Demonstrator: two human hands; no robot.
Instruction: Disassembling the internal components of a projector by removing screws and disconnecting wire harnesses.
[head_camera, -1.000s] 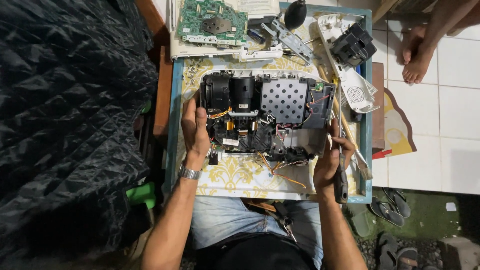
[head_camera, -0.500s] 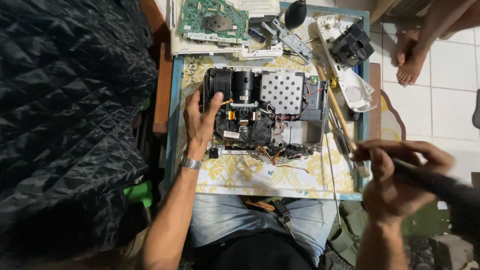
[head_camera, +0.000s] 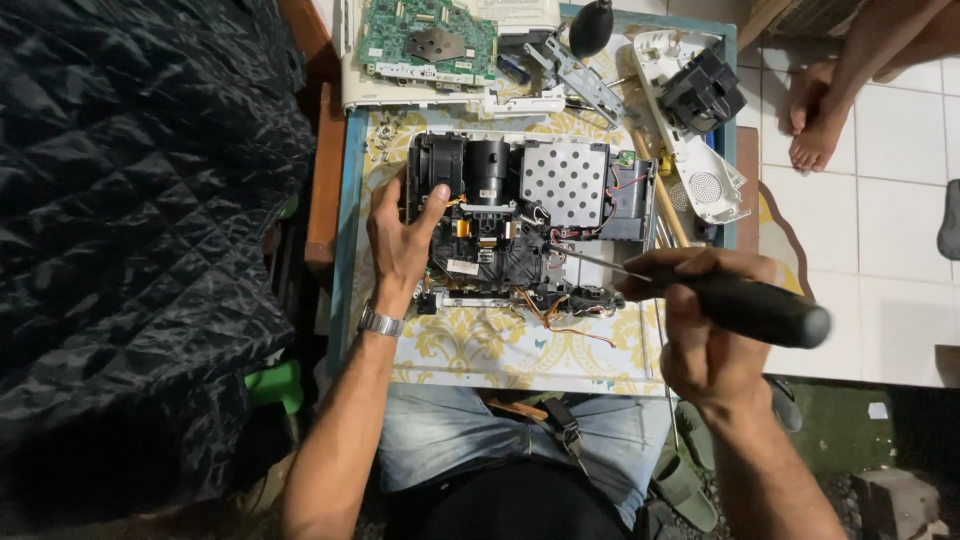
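An opened black electronic device with a lens block, a perforated metal plate and loose orange wires lies on a small table with a yellow patterned cloth. My left hand, a watch on its wrist, rests against the device's left side, thumb on the casing. My right hand grips a black-handled screwdriver. Its thin metal shaft points left, with the tip over the device's middle.
A green circuit board, a metal bracket, a white casing piece with a black part on it and a wooden stick lie at the table's far side. Another person's bare feet stand on white tiles at right. A dark quilted cover fills the left.
My right hand left the device's lower right corner, swung out to the right and came back holding the screwdriver, its tip now over the device. My left hand stayed on the device's left side.
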